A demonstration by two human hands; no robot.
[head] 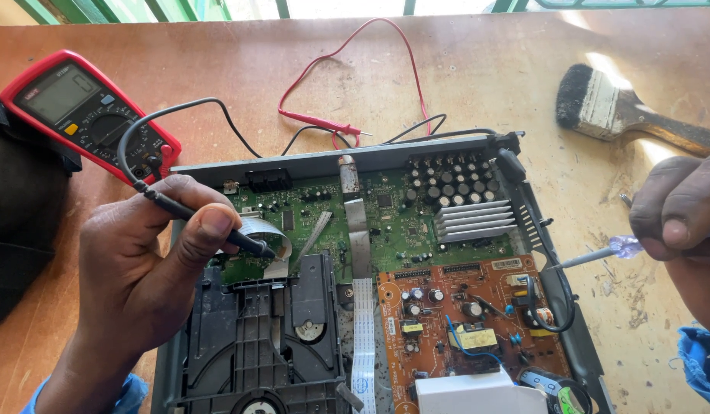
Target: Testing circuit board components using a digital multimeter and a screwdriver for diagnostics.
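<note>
worn wooden tabletop (477,69), scuffed and sunlit, fills the head view, with a green window frame along the top edge. on it lies an opened disc player chassis (336,162), its lid off. inside sit a green main board (401,211), a brown power supply board (454,322), a black disc drive (263,337), a finned heat sink (475,221) and a white ribbon cable (363,337).

the left hand (144,268) comes in from the lower left, wrist bent. its thumb and fingers are pinched together round a black multimeter probe (209,224), whose tip sits down by the short ribbon at the left of the green board. the probe's lead runs up to a red multimeter (82,111) lying at the far left. the red probe (324,124) lies unused on the table behind the chassis.

the right hand (681,211) enters from the right edge, fingers closed on the clear handle of a small screwdriver (600,253), its shaft pointing at the chassis's right wall.

judging by this, the step in hand is probing the board with one lead. a reading would seem to need the red probe picked up too.

a paintbrush (623,107) rests at the upper right.
</note>
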